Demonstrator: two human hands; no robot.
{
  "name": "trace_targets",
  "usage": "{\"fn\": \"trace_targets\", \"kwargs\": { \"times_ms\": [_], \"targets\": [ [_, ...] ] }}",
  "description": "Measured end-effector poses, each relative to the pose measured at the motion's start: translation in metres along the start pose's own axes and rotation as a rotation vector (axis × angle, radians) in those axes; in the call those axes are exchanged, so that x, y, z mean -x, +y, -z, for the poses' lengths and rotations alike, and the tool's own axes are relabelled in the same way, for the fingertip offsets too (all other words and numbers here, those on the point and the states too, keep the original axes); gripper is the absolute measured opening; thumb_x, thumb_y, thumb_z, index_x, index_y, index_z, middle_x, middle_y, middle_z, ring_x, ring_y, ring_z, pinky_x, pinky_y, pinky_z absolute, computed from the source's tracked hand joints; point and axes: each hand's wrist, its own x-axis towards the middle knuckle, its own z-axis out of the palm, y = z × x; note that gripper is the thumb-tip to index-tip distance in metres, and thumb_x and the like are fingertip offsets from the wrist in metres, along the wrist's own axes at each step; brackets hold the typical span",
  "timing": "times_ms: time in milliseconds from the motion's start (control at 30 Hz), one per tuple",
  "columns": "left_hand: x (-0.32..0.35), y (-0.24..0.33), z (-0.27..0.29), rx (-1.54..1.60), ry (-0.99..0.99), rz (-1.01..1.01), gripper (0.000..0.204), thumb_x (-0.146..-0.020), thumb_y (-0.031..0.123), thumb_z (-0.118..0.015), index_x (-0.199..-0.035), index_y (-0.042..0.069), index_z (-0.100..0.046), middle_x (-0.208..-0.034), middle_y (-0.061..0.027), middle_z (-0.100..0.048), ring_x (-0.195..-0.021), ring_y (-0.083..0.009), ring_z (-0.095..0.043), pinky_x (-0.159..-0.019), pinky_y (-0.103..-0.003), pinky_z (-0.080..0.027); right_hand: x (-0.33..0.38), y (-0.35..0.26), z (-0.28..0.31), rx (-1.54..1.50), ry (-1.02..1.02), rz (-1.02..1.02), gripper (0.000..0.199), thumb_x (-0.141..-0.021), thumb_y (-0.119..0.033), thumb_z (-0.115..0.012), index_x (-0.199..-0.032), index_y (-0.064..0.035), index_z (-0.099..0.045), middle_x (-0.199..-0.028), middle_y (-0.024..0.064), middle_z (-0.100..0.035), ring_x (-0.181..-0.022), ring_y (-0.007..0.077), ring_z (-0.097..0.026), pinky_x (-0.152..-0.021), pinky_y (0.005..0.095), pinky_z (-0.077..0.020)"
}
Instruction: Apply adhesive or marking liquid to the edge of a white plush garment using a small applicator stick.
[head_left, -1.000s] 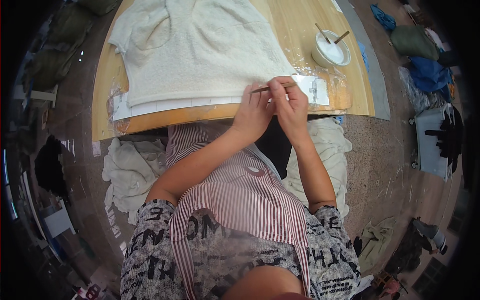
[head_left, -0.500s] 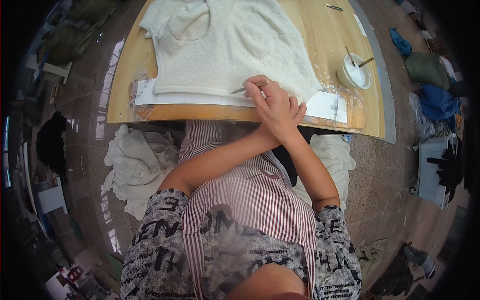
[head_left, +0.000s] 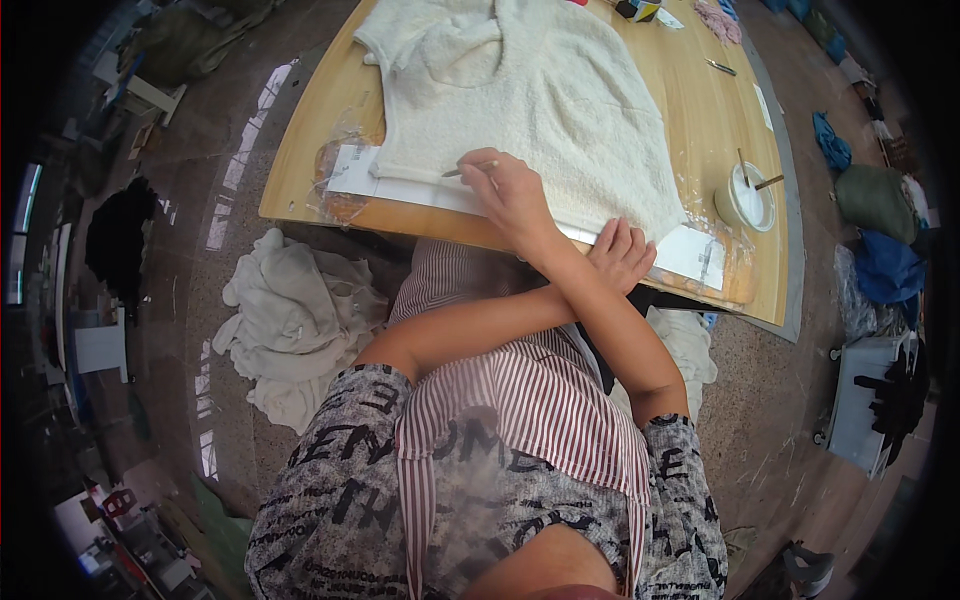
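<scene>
A cream fluffy knit garment (head_left: pixel 540 110) lies flat on the wooden table, its lower hem toward me. Under the hem runs a white paper strip (head_left: pixel 690 254), partly covered by the knit. My forearms cross, right over left. My right hand (head_left: pixel 510 198) pinches a slim pointed pen-like tool (head_left: pixel 484 167), its tip at the hem left of the middle. Farther right, my left hand (head_left: pixel 622 258) rests with fingers stretched over the hem's right part and the strip. Part of its wrist is hidden under my right forearm.
A white tub (head_left: pixel 745 200) with two sticks stands on the table's right side. Clear tape (head_left: pixel 345 180) covers the near corners of the table (head_left: pixel 300 165). Pale knits (head_left: pixel 295 320) are heaped below the near edge. A small cutter-like tool (head_left: pixel 720 67) lies at the far right.
My right hand has moved left along the hem with the pen-like tool. My left hand, mostly hidden before, now shows on the right. The whole view has shifted and tilted.
</scene>
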Motion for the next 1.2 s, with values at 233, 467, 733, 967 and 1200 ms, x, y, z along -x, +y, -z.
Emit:
{"fn": "trace_targets", "kwargs": {
  "times_ms": [233,467,733,967,1200],
  "targets": [
    [-0.005,-0.010,0.020,0.131,-0.025,0.073,0.048,-0.080,0.018,-0.054,-0.124,-0.002,-0.051,-0.114,-0.0241,-0.052,-0.111,-0.0401,-0.048,-0.101,-0.048,-0.036,-0.003,-0.006,0.030,-0.175,0.149,-0.108,0.014,-0.091,-0.013,-0.057,-0.097,-0.0025,-0.066,-0.083,0.0119,-0.068,-0.080,0.0203,-0.066,-0.069,0.0297,-0.0497],
    [0.016,-0.238,0.093,0.711,0.277,0.715,0.027,-0.083,-0.004,-0.052,-0.106,0.002,-0.063,-0.100,-0.0184,-0.066,-0.095,-0.0301,-0.064,-0.086,-0.036,-0.050,0.036,0.039,0.222,0.139,0.831,0.001,0.022,-0.096,-0.016,-0.055,-0.102,0.0021,-0.064,-0.092,0.0068,-0.066,-0.081,0.0102,-0.061,-0.075,0.0234,-0.0473],
    [0.040,-0.396,0.067,0.372,-0.432,0.758,0.067,-0.064,0.026,-0.074,-0.123,0.002,-0.056,-0.116,-0.0240,-0.061,-0.110,-0.0349,-0.058,-0.096,-0.040,-0.044,0.053,0.124,0.278,1.000,0.635,-0.050,0.018,-0.088,-0.015,-0.060,-0.100,-0.0015,-0.063,-0.098,0.0135,-0.062,-0.102,0.0302,-0.053,-0.090,0.0436,-0.0396],
    [0.015,-0.429,0.153,-0.089,0.147,0.880,0.020,-0.074,0.018,-0.064,-0.086,0.003,-0.064,-0.086,-0.0223,-0.065,-0.086,-0.0402,-0.062,-0.075,-0.046,-0.049,0.082,0.089,0.240,0.837,0.906,-0.044,0.029,-0.090,-0.011,-0.057,-0.116,0.0021,-0.053,-0.121,0.0161,-0.052,-0.117,0.0328,-0.044,-0.100,0.0454,-0.0332],
    [0.230,-0.474,0.354,-0.567,1.084,1.539,0.022,-0.077,0.020,-0.057,-0.086,0.000,-0.060,-0.086,-0.0227,-0.065,-0.086,-0.0425,-0.063,-0.074,-0.049,-0.047,0.158,0.089,0.238,0.751,0.906,-0.106,0.027,-0.093,-0.009,-0.053,-0.117,0.0035,-0.051,-0.114,0.0156,-0.054,-0.109,0.0289,-0.049,-0.097,0.0397,-0.0372]
  ]
}}
